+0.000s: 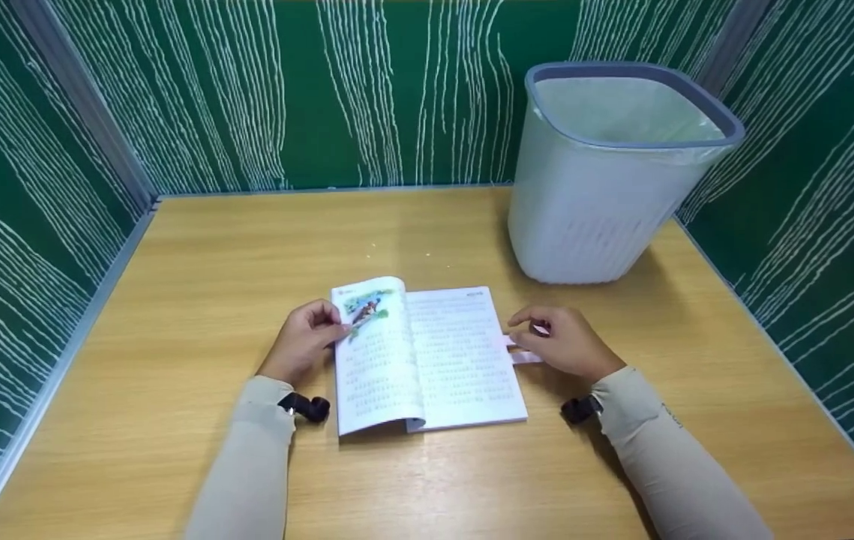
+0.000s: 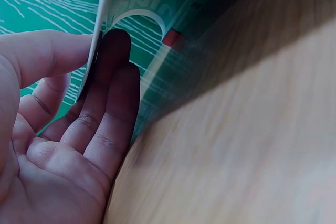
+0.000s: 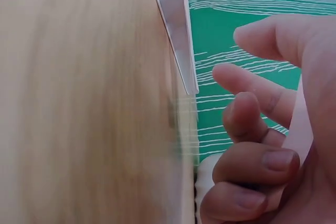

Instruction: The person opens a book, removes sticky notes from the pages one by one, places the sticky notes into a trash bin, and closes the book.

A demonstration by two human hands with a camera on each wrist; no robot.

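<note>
An open book lies on the table, its left side raised and curved, with a coloured picture at the top of the left page. My left hand pinches that side's outer edge, thumb on the page and fingers beneath. The left wrist view shows the printed underside above the fingers. By the book's right edge, my right hand has its thumb and index finger apart. Its lower fingers curl round a pale paper strip in the right wrist view. Pinkish strips show between that hand and the book.
A white waste bin with a grey rim and a liner stands at the back right of the wooden table. Green panels with white wavy lines rise behind and at both sides. Small white specks dot the table beyond the book.
</note>
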